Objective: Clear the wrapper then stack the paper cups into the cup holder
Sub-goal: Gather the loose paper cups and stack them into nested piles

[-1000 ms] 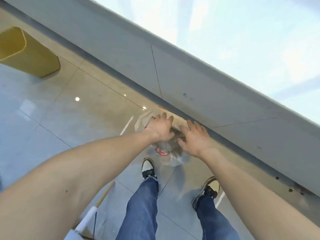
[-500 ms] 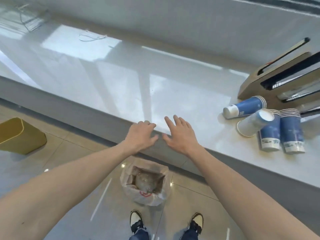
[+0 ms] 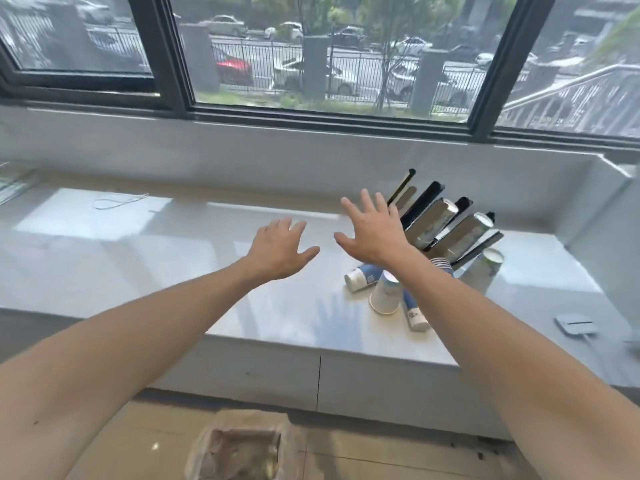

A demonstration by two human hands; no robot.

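Paper cups (image 3: 384, 295) lie tumbled just in front of the cup holder (image 3: 446, 226): light, easily crushed, best gripped around the sides. Left hand (image 3: 278, 249) and right hand (image 3: 372, 233) hover spread, empty.

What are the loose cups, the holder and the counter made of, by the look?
Cups: paper, matte white inside, blue print outside, thin rolled rims.
Cup holder: looks like dark rails around mirror-bright tubes, probably metal or chromed plastic; they reflect the room.
Counter: glossy pale stone or solid surface; it mirrors the window sharply. Cannot tell which.
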